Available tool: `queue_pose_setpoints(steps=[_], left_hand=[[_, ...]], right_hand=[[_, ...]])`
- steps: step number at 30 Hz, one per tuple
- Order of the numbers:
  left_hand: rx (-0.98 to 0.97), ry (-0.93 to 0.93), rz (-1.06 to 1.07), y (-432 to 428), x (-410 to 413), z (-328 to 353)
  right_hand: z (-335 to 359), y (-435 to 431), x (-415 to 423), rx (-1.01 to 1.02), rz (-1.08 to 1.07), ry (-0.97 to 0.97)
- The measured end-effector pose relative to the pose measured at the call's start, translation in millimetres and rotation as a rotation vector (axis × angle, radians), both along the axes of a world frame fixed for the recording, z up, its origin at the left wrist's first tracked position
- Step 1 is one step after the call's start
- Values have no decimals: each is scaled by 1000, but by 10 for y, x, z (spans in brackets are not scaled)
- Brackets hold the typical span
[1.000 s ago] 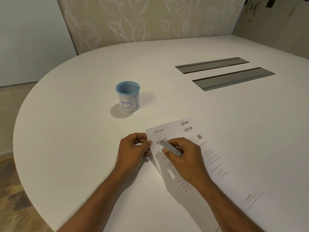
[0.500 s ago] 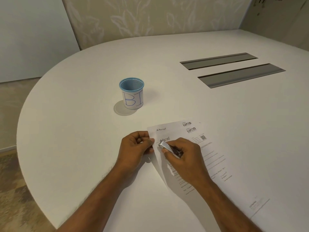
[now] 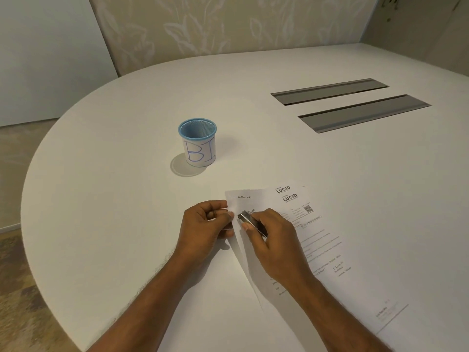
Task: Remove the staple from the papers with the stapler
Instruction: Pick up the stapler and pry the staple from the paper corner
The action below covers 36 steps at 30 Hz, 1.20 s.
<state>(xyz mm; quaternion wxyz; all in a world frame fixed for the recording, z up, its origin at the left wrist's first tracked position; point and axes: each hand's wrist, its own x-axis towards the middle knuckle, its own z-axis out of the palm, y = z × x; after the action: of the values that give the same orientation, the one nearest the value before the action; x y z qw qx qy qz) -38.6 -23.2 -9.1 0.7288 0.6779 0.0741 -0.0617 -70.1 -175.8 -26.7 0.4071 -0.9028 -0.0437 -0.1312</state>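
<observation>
Both bare forearms are seen extended forward from the lower edge of the view and angled toward each other, so that the two hands are set close together, just apart. The left hand [image 3: 204, 226] is shown knuckles up with its fingers curled, the left edge of the papers [image 3: 256, 199] being pinched between thumb and fingertips. The right hand [image 3: 275, 240] is curled round a small metal stapler [image 3: 250, 220], which is gripped between thumb and forefinger, its tip lying just beside the left thumb.

Dim warm light, soft shadows, wide-angle edge warp
</observation>
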Motion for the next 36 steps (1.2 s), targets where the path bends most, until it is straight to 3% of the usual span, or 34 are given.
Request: queue_pose_setpoints(steps=[8,21,27,36], left_hand=[[-63,63,20,-2,-23,50],[-160,211,-33,48,135,40],[-161,181,-16,26,120,29],[-6,75,-41,-37,36,35]], right_hand=[[-60,102,3,-158,-50,-42],[-10,184,-23,-127,-45,-83],[30,122,-35,-125,-2,-62],[13,81,-59,-186,-64,-44]])
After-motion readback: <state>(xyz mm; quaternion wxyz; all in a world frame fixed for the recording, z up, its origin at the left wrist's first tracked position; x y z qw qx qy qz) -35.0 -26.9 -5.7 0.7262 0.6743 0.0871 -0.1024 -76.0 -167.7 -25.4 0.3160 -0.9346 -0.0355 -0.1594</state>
